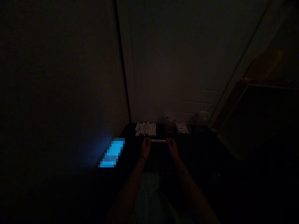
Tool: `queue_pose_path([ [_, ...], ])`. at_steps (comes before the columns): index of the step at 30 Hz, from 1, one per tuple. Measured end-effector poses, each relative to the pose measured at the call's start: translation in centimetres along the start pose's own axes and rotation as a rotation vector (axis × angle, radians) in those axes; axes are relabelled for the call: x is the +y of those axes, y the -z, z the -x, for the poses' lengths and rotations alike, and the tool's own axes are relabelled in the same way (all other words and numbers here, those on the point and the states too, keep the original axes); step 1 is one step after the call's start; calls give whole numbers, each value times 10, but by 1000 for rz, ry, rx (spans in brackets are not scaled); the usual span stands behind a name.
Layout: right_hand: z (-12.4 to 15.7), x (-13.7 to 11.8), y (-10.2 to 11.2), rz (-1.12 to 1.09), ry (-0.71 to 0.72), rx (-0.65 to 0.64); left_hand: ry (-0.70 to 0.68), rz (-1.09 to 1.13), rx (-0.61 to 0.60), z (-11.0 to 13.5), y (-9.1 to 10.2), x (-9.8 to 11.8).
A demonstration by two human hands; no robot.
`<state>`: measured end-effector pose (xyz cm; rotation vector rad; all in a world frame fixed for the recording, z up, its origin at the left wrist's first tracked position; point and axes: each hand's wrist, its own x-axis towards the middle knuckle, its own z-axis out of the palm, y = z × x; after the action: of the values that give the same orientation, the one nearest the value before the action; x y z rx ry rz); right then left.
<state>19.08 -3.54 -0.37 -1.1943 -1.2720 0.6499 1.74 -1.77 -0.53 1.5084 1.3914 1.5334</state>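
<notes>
A white marker (158, 141) lies level between my two hands, with dark print along its barrel. My left hand (145, 148) pinches its left end, and my right hand (172, 148) pinches its right end. Just beyond my left hand, a row of several white markers (146, 128) rests side by side at the back of the dark table. Dim light hides the details of my fingers.
At the back stand a clear package (170, 123), a clear case of markers (182, 128) and another clear package (203, 119). A wall rises behind the table (193, 149). Left of my hands glows a blurred blue screen (112, 153).
</notes>
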Motion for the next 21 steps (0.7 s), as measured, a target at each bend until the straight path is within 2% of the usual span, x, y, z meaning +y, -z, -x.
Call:
queue_pose_path([
  [21, 1, -4, -1, 14, -41, 7, -10, 0, -17, 1, 0, 3],
])
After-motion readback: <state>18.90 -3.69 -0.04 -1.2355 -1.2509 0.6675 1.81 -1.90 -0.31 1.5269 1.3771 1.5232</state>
